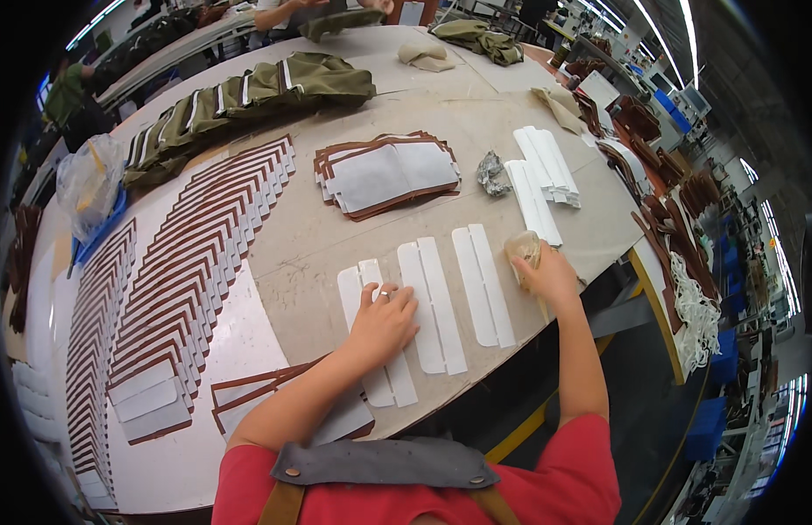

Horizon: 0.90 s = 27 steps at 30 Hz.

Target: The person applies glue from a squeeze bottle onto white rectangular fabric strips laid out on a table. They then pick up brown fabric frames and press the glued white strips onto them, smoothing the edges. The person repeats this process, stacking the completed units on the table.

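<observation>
On worn tabletop — flat white strips, left hand pressing

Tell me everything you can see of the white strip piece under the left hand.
The white strip piece is a long, flat, thin panel, apparently of stiff sheet material, made of two narrow bands side by side with a seam or fold between them. It lies flat on the beige worktable, running from its far end toward the near table edge, leftmost of three similar pieces laid in a row. The left hand presses palm-down on its middle, hiding that part. Its ends are stepped.
</observation>
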Each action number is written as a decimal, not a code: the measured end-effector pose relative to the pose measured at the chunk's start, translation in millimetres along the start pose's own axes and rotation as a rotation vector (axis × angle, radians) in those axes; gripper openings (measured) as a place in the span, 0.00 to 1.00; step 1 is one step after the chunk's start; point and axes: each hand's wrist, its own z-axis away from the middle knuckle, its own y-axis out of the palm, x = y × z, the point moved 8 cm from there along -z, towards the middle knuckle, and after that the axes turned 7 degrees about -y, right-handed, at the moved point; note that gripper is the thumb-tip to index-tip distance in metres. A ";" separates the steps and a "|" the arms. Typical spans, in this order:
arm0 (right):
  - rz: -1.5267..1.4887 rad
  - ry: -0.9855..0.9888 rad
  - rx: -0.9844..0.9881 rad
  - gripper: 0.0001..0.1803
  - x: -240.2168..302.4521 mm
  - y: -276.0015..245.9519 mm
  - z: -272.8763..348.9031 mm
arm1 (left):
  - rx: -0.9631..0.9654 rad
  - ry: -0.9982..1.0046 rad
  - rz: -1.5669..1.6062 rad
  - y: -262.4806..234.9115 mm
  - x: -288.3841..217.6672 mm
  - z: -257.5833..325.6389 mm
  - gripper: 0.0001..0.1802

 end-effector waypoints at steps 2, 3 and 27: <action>-0.194 0.087 0.199 0.33 -9.5 11.2 -9.8 | -0.003 -0.009 -0.003 -1.6 1.5 -0.1 0.20; -0.337 0.090 0.223 0.32 -13.9 14.0 -12.5 | 0.001 -0.011 0.000 -1.9 1.4 0.3 0.20; -1.335 -0.136 -0.233 0.27 96.2 31.8 -60.6 | 0.032 -0.019 -0.021 -2.1 0.0 -1.9 0.20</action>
